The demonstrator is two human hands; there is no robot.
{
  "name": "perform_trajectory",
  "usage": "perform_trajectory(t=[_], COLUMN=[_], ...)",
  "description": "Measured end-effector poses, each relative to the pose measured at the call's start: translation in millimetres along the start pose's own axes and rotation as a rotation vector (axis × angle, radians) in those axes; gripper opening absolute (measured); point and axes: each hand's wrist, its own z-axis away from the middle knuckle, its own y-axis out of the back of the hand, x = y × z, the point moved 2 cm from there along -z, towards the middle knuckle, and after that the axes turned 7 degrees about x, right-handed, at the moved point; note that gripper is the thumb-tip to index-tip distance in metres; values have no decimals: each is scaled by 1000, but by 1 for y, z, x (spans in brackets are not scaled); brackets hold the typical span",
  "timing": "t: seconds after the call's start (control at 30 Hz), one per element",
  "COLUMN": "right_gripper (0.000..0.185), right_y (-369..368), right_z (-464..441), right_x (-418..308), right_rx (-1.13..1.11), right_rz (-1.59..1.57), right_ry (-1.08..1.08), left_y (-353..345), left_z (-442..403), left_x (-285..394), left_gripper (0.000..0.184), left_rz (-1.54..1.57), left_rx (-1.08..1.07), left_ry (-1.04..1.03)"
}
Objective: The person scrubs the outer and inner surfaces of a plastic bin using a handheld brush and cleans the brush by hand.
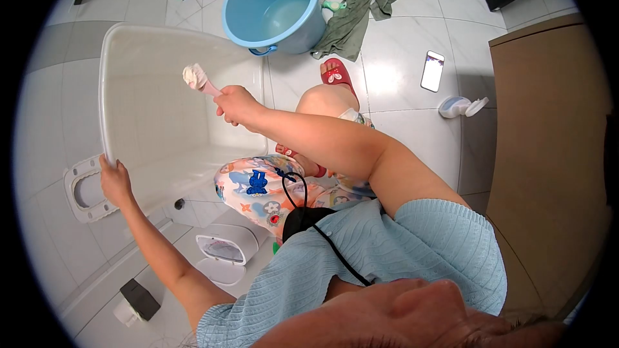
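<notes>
A large white tub stands with its inside facing me. My left hand is closed on its rim at the lower left. Over the tub's inside, my right hand is wrapped round the pink handle of a brush. The brush's whitish, bunched head points up and left, seemingly apart from the tub wall.
Beyond the tub stands a blue bucket with liquid in it. A green cloth, a lit phone and a white bottle lie on the tiles. A small white bin is below the tub; a brown cabinet stands right.
</notes>
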Motion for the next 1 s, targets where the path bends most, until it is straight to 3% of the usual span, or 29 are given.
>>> perform_trajectory(t=[1.0], right_gripper=[24], right_y=[0], right_z=[0], right_x=[-1], right_rx=[6], right_rz=[14], right_ry=[-3], left_y=[2], left_z=[3], left_x=[3], left_gripper=[39], left_rz=[-1], left_rx=[5], left_ry=[19])
